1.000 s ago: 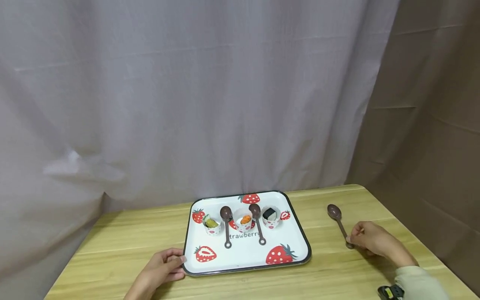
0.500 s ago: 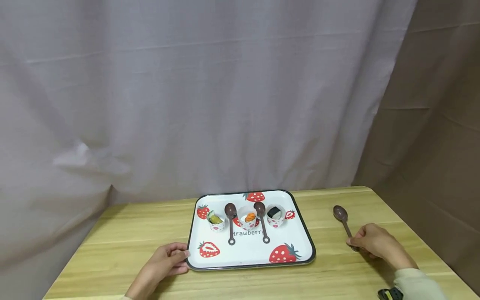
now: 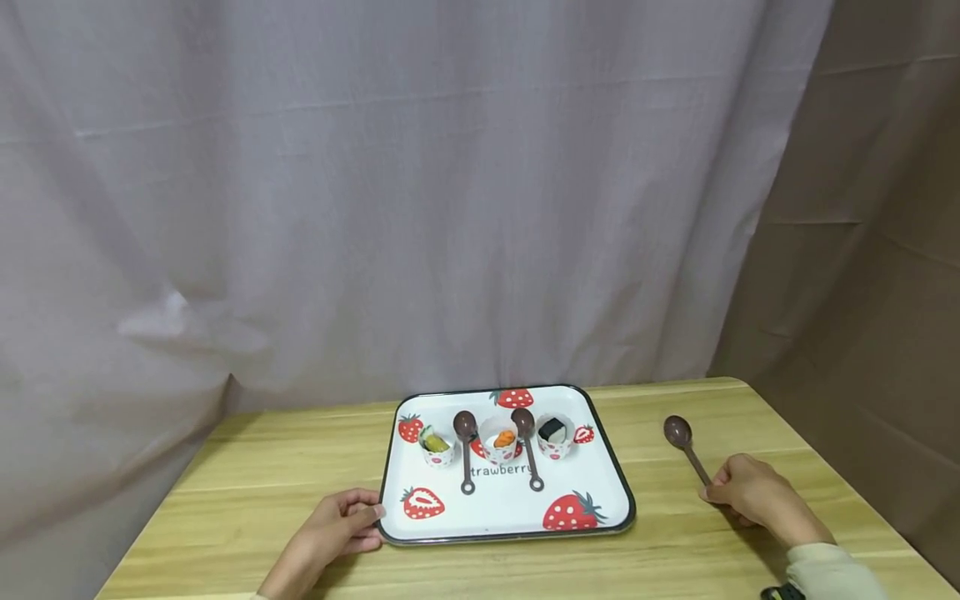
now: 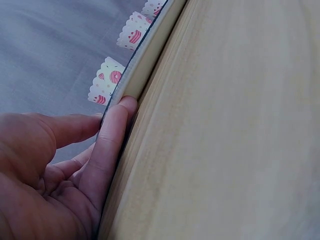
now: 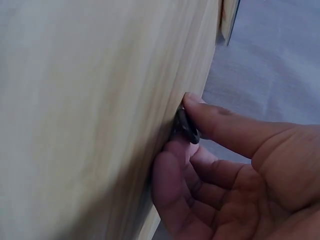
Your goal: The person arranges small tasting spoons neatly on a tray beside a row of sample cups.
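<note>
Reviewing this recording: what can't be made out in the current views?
Head: handle tip of the held spoon, covered by the right hand.
Head: dark wrist device, cut off by the bottom edge.
Head: start of the lettering on the tray, behind another spoon.
Left wrist: what the patterned cups hold, hidden by their walls.

At eight o'clock the left hand pinched the dark-rimmed tray, its thumb at the rim and a fingertip against the pale outer side, which ran up toward twelve. Past the rim showed three pink-printed paper cups: the scalloped nearest cup at ten, the middle cup at eleven, the farthest cup, cut off, at twelve. Wood-grain table filled three o'clock; grey fabric lay toward ten.
</note>
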A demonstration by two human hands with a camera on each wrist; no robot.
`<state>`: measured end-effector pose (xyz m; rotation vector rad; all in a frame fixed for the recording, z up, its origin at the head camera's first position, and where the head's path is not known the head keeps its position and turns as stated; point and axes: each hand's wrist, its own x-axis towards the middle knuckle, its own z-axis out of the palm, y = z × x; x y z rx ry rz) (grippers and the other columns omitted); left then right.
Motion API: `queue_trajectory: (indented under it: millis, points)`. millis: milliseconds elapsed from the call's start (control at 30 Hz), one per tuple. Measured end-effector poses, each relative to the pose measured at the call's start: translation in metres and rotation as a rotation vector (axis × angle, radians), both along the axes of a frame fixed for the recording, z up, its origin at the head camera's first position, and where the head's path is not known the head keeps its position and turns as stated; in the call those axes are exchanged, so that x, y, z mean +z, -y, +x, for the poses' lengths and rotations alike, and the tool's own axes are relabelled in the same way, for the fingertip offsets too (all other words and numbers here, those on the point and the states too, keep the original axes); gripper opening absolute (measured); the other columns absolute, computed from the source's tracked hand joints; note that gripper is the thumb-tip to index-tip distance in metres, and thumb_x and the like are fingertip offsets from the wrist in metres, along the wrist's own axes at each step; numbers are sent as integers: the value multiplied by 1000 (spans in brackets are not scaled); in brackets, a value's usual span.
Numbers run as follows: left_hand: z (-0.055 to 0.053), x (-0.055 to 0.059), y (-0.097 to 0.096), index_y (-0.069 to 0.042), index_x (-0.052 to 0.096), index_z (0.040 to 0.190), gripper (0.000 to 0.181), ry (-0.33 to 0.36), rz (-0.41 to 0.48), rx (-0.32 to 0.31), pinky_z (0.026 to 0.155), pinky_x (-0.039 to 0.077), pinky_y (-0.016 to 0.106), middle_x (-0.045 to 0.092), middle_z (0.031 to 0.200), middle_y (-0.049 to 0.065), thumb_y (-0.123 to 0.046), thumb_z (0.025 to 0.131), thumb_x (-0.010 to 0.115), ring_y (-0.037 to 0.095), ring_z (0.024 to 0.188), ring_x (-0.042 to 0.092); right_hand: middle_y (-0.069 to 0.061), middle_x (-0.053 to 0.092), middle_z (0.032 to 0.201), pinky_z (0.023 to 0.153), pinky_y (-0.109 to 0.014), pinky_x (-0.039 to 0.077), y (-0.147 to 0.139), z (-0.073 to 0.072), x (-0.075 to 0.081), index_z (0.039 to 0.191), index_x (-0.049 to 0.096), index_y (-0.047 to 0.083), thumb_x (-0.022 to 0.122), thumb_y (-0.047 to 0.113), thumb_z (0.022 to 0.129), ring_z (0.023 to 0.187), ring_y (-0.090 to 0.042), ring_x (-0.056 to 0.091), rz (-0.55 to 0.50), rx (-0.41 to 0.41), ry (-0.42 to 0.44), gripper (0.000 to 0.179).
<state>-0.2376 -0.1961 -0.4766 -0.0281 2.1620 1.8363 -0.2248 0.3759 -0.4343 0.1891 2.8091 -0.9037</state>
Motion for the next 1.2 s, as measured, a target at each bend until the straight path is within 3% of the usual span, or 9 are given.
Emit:
queue_trajectory:
  millis: [200, 333, 533, 633, 867, 1200]
  points:
    - [0, 0, 0, 16, 55, 131, 38, -13, 1, -18, 73, 66, 28, 69, 94, 7, -9, 104, 66, 13, 76, 71, -6, 57, 76, 61, -33, 57, 0, 0, 2, 84, 57, 2, 72, 9, 98, 69, -20, 58, -39, -4, 1, 21]
    - [1, -1, 0, 15, 56, 130, 36, -9, 13, -20, 72, 66, 27, 68, 94, 7, -8, 104, 66, 13, 76, 71, -4, 56, 73, 58, -31, 57, 0, -1, 0, 81, 55, 4, 70, 5, 99, 67, -17, 56, -120, -10, 12, 23]
    - [0, -3, 1, 16, 56, 129, 35, -24, 13, -12, 72, 66, 27, 68, 93, 6, -5, 103, 65, 14, 76, 70, -3, 57, 74, 57, -23, 59, -6, -2, -5, 97, 60, -2, 61, 8, 107, 65, -11, 57, -343, 22, 92, 14]
    - [-1, -3, 0, 17, 55, 130, 36, -34, 14, -11, 73, 67, 28, 68, 93, 6, -5, 103, 65, 14, 76, 69, -2, 58, 76, 61, -21, 61, -9, -1, -6, 106, 62, -6, 57, 12, 109, 67, -9, 58, -436, 58, 115, 19]
    - [0, -2, 0, 15, 56, 130, 37, -11, 23, -11, 71, 66, 26, 67, 95, 10, -8, 103, 66, 14, 75, 71, -5, 63, 91, 70, -22, 64, -9, 1, -8, 120, 57, -14, 59, 12, 108, 75, -7, 65, -621, 52, 132, 29]
    - [-1, -2, 0, 16, 56, 130, 36, -22, 13, -7, 73, 66, 28, 69, 93, 7, -6, 103, 66, 14, 76, 70, -3, 69, 101, 76, -21, 64, -5, 3, -12, 118, 66, -4, 55, 13, 111, 82, -6, 68, -864, 167, 176, 22]
